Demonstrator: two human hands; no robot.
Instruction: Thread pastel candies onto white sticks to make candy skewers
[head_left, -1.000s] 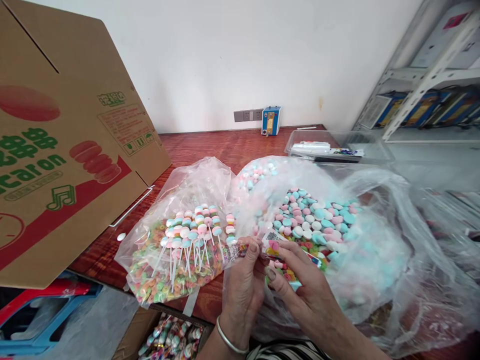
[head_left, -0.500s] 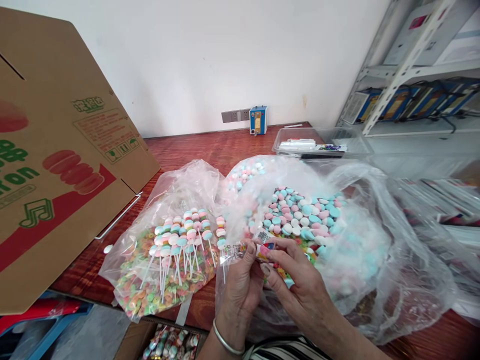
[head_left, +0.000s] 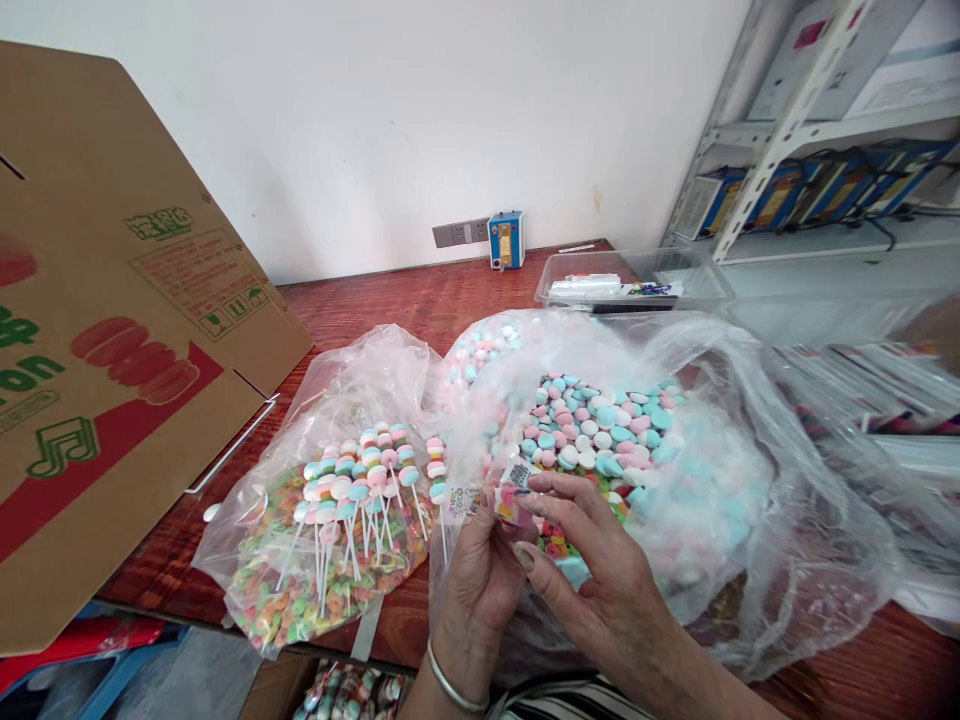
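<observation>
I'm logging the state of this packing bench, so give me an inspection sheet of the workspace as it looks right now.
Surface: red-brown wooden table, largely covered by bags.
Job's things: small printed wrapper pinched between both hands; stick candies on top of the ring-candy bag; large clear bag of pastel candy discs.
Clutter: printed cardboard box leaning at left; clear plastic tray; loose white disc.
Grippers: left hand, bangle on wrist, and right hand both grip the wrapper.
Cables: dark cables on the shelf.
Surroundings: white wall, wall sockets, small blue device.
</observation>
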